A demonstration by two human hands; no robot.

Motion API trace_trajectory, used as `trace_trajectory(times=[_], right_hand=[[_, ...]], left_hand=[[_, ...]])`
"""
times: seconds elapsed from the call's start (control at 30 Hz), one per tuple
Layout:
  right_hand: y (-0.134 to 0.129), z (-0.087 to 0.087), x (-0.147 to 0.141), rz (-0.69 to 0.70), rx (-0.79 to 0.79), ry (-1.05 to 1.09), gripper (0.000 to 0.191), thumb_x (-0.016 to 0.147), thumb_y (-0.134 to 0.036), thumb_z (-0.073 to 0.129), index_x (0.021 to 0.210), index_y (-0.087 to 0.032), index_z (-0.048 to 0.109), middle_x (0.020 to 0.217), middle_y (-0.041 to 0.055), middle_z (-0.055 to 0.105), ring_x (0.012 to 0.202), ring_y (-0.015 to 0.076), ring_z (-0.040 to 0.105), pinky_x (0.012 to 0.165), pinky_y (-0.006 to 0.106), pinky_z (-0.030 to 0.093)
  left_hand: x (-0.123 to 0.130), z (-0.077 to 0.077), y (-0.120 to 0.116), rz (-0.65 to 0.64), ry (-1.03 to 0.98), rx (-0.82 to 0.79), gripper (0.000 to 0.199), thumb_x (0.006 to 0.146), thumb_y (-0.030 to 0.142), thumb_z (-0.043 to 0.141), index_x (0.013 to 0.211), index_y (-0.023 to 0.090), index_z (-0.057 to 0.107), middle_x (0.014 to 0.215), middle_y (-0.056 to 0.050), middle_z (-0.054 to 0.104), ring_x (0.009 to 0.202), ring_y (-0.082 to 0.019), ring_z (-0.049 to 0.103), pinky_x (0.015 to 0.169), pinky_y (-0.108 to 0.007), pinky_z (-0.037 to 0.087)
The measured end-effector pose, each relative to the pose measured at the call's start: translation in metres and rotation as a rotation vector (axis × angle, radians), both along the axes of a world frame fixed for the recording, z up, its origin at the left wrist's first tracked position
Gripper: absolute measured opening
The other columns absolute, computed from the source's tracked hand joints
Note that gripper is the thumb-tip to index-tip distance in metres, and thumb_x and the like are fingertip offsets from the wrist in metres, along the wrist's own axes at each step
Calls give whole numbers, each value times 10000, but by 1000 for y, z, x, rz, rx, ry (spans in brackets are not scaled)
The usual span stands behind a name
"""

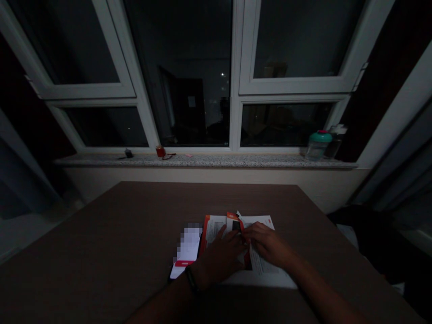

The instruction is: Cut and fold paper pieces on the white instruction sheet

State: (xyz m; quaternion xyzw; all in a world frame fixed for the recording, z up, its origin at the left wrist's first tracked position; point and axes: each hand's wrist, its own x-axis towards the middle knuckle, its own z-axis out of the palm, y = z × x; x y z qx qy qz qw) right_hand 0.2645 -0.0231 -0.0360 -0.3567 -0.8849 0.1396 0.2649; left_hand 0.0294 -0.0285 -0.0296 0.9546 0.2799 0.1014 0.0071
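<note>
My left hand (222,255), a dark band on its wrist, lies palm down on a folded orange-and-white printed paper (232,219), fingers outstretched. Facing it, my right hand (266,243) has its fingers bent together at the paper's raised red edge, seeming to pinch it. The folded piece rests on larger white printed sheets (266,268) with an orange left border. My hands hide much of the fold. Just left of the sheets lies a phone (189,247) with a lit screen, partly pixelated.
The dark brown table (101,243) reaches to the wall below a speckled window sill (216,160). On the sill stand a teal-lidded bottle (317,146), a clear bottle (335,141) and a small red object (160,151). Dark items (357,225) sit beyond the table's right edge.
</note>
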Motion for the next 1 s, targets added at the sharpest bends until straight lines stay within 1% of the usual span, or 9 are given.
trace_trajectory(times=[0.07,0.17,0.23,0.37,0.5,0.63,0.8,0.9,1.0], right_hand=[[1,-2,2,8,-3,12,449,891,-60,436,1272,-218,613,1227,97,660,1145,217,577,1019,403,445],[1,-2,4,-25,-23,24,481,868,-38,425,1276,-213,611,1241,98,662,1158,207,594,1027,393,453],[1,-1,4,-39,-39,23,479,854,-27,424,1249,-211,624,1252,99,660,1168,204,597,1030,391,457],[-2,4,4,-17,-32,-7,440,852,-27,429,1168,-221,666,1280,94,651,1201,206,581,1051,405,444],[-2,5,5,-4,-25,-42,439,876,-39,425,1180,-235,674,1298,85,634,1205,196,572,1048,378,442],[-1,4,5,-16,-16,-87,449,880,-49,436,1226,-229,659,1307,87,623,1215,209,559,1071,392,418],[-1,3,4,-39,-17,-143,456,884,-55,437,1249,-232,647,1322,84,611,1249,226,526,1089,415,395],[-2,4,2,-43,-13,-161,468,871,-45,450,1249,-237,648,1327,83,605,1251,232,515,1089,420,390],[-3,4,1,-47,-8,-163,500,854,-28,462,1267,-248,638,1331,80,598,1255,234,504,1094,428,384]], left_hand=[[1,2,-1,3,-7,-1,487,929,431,661,1345,232,502,1408,-70,542,1390,-259,387,1189,-529,197],[2,5,-2,16,4,7,441,934,423,655,1302,218,526,1369,-70,564,1350,-256,426,1184,-512,216],[3,7,-3,31,24,7,421,921,387,676,1277,213,536,1340,-63,574,1308,-251,457,1178,-500,234],[4,10,-5,33,32,2,459,901,350,701,1299,212,519,1310,-64,582,1263,-253,485,1174,-495,241],[4,10,-6,37,37,-6,475,914,364,685,1326,212,504,1311,-65,595,1259,-248,496,1175,-493,233],[2,7,-6,66,33,4,451,939,359,645,1336,199,502,1348,-67,586,1292,-240,480,1180,-476,221],[1,6,-5,83,53,1,416,938,337,631,1307,173,531,1349,-90,589,1284,-260,487,1124,-450,297],[2,6,-5,93,55,3,379,940,324,619,1280,174,547,1346,-90,590,1268,-268,501,1098,-457,327],[2,3,-5,80,34,-10,416,934,306,624,1313,172,514,1384,-86,558,1269,-272,500,1079,-448,363]])
